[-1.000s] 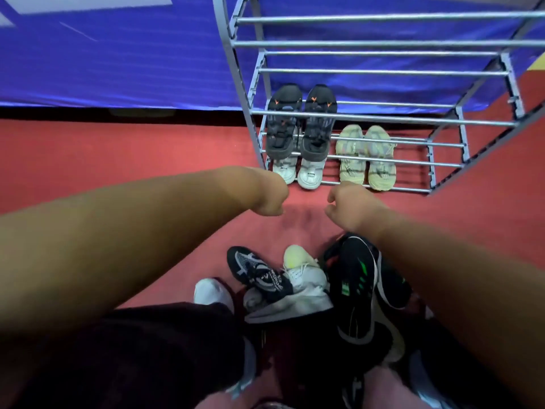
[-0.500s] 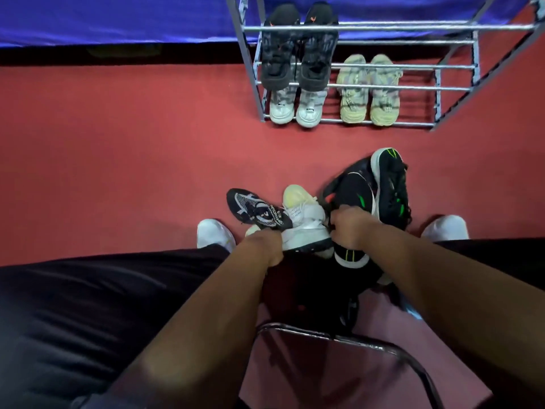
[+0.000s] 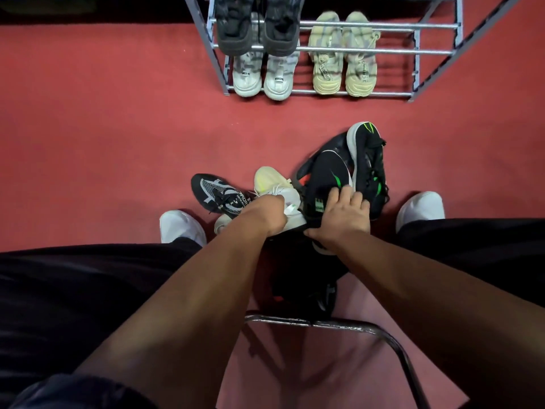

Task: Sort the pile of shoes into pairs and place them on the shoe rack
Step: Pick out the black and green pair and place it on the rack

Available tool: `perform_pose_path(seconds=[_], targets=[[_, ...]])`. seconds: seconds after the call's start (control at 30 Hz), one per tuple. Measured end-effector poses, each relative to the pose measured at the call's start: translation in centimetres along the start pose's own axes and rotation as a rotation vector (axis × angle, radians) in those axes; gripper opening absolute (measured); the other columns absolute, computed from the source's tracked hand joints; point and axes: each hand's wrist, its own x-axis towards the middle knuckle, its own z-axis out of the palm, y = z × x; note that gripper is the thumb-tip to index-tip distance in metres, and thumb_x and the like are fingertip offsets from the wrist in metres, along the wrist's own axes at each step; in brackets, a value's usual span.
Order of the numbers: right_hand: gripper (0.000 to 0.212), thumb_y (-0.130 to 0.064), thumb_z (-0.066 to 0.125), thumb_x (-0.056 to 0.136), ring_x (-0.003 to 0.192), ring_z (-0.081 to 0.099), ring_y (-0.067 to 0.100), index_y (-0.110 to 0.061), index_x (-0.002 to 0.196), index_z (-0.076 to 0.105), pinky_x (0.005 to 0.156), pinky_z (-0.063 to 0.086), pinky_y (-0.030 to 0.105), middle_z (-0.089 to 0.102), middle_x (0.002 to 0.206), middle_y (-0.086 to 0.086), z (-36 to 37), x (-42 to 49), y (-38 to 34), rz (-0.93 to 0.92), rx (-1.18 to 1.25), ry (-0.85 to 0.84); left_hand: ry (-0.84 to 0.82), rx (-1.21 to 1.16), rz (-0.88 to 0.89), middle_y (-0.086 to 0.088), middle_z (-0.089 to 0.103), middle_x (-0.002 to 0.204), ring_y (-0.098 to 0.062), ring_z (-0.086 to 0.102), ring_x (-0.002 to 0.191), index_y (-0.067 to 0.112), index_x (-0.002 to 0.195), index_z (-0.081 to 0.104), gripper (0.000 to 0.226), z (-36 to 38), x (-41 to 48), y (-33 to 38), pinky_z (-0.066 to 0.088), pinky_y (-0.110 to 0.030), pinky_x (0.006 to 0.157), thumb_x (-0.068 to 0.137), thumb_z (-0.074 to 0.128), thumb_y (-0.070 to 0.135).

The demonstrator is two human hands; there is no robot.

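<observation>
Right hand (image 3: 342, 215) has uncurled since the last frame: its fingers now lie over the black sneaker with green marks (image 3: 323, 180), thumb hooked under the near edge, grasping it. Left hand (image 3: 267, 215) has advanced and clasps the cream sneaker (image 3: 275, 187). Both shoes lie on the red floor (image 3: 103, 137), well apart from the shoe rack (image 3: 368, 50).

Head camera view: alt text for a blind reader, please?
A person's left hand grips a cream sneaker and right hand a black-and-green sneaker in a floor pile; three pairs sit on the metal shoe rack ahead.
</observation>
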Motion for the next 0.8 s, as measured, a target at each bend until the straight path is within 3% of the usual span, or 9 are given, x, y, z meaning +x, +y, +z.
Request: perform_pose_path(seconds=[0.1, 0.17, 0.27, 0.4, 0.53, 0.63, 0.73, 0.8], targets=[[0.143, -0.078, 0.081, 0.061, 0.140, 0.045, 0.036, -0.011, 0.163, 0.007, 0.111, 0.042, 0.046, 0.029, 0.157, 0.014, 0.7, 0.8, 1.1, 0.130, 0.296, -0.176, 0.041, -0.076, 0.004, -0.014, 0.068, 0.114, -0.034, 0.065, 0.105, 0.011, 0.119, 0.064, 0.030, 0.1, 1.1, 1.0, 0.053, -0.038, 0.088, 0.096, 0.052, 0.026], [0.142, -0.062, 0.085, 0.067, 0.147, 0.041, 0.034, -0.013, 0.166, -0.004, 0.117, 0.040, 0.041, 0.023, 0.166, 0.015, 0.7, 1.3, 2.2, 0.102, 0.503, -0.276, 0.053, -0.139, 0.007, -0.013, 0.069, 0.106, -0.033, 0.065, 0.099, 0.012, 0.113, 0.066, 0.025, 0.3, 1.8, 1.7, 0.053, -0.037, 0.086, 0.097, 0.052, 0.025], [0.129, -0.051, 0.085, 0.060, 0.139, 0.051, 0.027, -0.018, 0.163, 0.014, 0.112, 0.042, 0.029, 0.042, 0.153, 0.011, 0.7, 2.0, 4.3, 0.084, 0.755, -0.228, 0.073, -0.203, 0.028, -0.005, 0.066, 0.093, -0.030, 0.064, 0.093, 0.018, 0.093, 0.060, 0.010, 0.3, 2.9, 2.7, 0.050, -0.033, 0.082, 0.097, 0.054, 0.026], [0.136, -0.054, 0.075, 0.044, 0.140, 0.050, 0.023, -0.020, 0.162, 0.016, 0.116, 0.044, 0.037, 0.048, 0.154, 0.006, 0.7, 3.2, 7.9, 0.124, 0.922, -0.157, 0.077, -0.345, 0.007, -0.003, 0.072, 0.096, -0.027, 0.068, 0.094, 0.021, 0.094, 0.067, 0.011, -0.7, 4.5, 4.0, 0.057, -0.039, 0.091, 0.092, 0.056, 0.022], [0.101, -0.047, 0.074, 0.055, 0.127, 0.061, 0.024, -0.024, 0.146, 0.038, 0.100, 0.047, 0.030, 0.060, 0.138, 0.004, -1.0, 3.2, 10.9, 0.112, 0.961, -0.049, 0.086, -0.404, 0.001, -0.008, 0.075, 0.094, -0.032, 0.072, 0.092, 0.022, 0.092, 0.069, 0.016, -2.4, 7.0, 6.2, 0.060, -0.044, 0.087, 0.090, 0.054, 0.017], [0.093, -0.035, 0.078, 0.070, 0.121, 0.064, 0.028, -0.024, 0.151, 0.034, 0.089, 0.043, 0.026, 0.064, 0.133, 0.007, -0.9, 3.1, 12.1, 0.043, 0.895, 0.017, 0.100, -0.337, 0.056, -0.006, 0.074, 0.102, -0.030, 0.071, 0.097, 0.022, 0.087, 0.064, 0.014, -4.0, 9.2, 8.8, 0.057, -0.039, 0.091, 0.089, 0.056, 0.010], [0.098, -0.036, 0.077, 0.067, 0.123, 0.060, 0.030, -0.030, 0.153, 0.030, 0.098, 0.048, 0.033, 0.056, 0.129, 0.004, -0.6, 3.5, 12.6, -0.003, 0.905, 0.101, 0.163, -0.180, 0.122, -0.007, 0.073, 0.101, -0.031, 0.066, 0.097, 0.015, 0.099, 0.063, 0.015, -5.8, 11.4, 11.4, 0.050, -0.035, 0.083, 0.088, 0.056, 0.007], [0.093, -0.036, 0.076, 0.066, 0.121, 0.057, 0.027, -0.030, 0.149, 0.034, 0.102, 0.049, 0.037, 0.049, 0.125, 0.000, -0.5, 4.1, 12.8, 0.054, 0.989, 0.157, 0.193, -0.133, 0.151, -0.009, 0.071, 0.106, -0.033, 0.066, 0.100, 0.016, 0.107, 0.063, 0.024, -6.5, 13.1, 12.5, 0.051, -0.036, 0.085, 0.087, 0.056, 0.006]])
